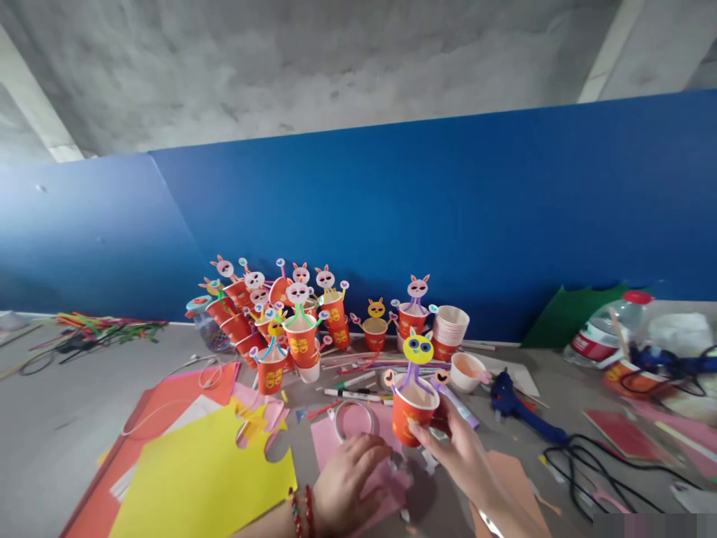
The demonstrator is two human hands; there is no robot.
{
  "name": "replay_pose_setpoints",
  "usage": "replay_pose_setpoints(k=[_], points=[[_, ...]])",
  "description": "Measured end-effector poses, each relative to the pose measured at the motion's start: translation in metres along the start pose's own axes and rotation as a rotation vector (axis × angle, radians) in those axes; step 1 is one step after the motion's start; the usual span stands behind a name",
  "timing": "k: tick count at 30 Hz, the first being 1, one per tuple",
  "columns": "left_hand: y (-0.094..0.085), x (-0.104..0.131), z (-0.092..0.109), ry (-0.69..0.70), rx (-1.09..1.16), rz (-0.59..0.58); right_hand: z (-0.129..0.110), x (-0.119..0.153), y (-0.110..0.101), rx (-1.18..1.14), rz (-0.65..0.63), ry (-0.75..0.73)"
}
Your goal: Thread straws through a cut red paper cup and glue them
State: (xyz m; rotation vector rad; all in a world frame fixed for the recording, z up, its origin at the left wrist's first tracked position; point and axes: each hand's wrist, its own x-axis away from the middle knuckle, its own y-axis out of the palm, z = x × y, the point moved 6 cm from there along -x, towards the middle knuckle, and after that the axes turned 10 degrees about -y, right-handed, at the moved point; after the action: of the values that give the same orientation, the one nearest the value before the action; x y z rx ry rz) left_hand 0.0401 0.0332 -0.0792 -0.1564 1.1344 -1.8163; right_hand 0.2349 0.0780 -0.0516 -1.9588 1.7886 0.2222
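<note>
Closest in, I saw the left hand [352, 478] palm down, fingers loosely curled above pink paper [327, 441]; whether it gripped anything I couldn't tell. The orange cup [408, 411] stood near it, toward its one o'clock, long axis almost upright. The right hand [462, 448], nearer still, pinched the cup from four o'clock.

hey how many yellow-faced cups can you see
3 clearly: the held cup in the right hand, a back cup left of it, and a front-left cup. A partly hidden far-left cup may be another; more could be hidden.
</note>
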Motion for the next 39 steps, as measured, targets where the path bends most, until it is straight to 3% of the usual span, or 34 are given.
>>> replay_pose_setpoints(k=[4,8,13,17,21,26,29,33,35,39], points=[[-0.004,-0.003,0.014,0.142,0.016,-0.010,-0.027,-0.044,0.007,-0.024,-0.034,-0.082],[-0.003,-0.005,0.012,0.170,0.036,-0.009,-0.050,-0.093,0.012,-0.065,0.004,-0.145],[-0.002,-0.001,0.003,0.188,0.036,0.058,-0.045,-0.119,0.029,-0.118,-0.016,-0.170],[-0.002,0.003,0.003,0.218,0.050,0.114,-0.010,-0.114,0.049,-0.019,-0.057,-0.137],[0.004,0.002,0.004,0.232,0.041,0.108,0.021,-0.112,0.063,0.051,0.011,-0.120],[0.004,0.003,0.004,0.242,0.021,0.113,0.020,-0.108,0.080,0.005,0.050,-0.157],[-0.020,0.009,0.005,0.252,0.105,0.270,0.009,-0.091,0.082,-0.043,0.049,-0.196],[-0.068,0.014,-0.012,-0.015,0.175,0.611,-0.007,-0.059,0.073,-0.007,0.027,-0.192],[-0.078,0.008,-0.019,-0.133,0.171,0.607,-0.012,-0.043,0.074,-0.011,-0.033,-0.178],[-0.081,-0.002,-0.015,-0.217,0.169,0.447,-0.015,-0.015,0.086,-0.099,-0.096,-0.151]])
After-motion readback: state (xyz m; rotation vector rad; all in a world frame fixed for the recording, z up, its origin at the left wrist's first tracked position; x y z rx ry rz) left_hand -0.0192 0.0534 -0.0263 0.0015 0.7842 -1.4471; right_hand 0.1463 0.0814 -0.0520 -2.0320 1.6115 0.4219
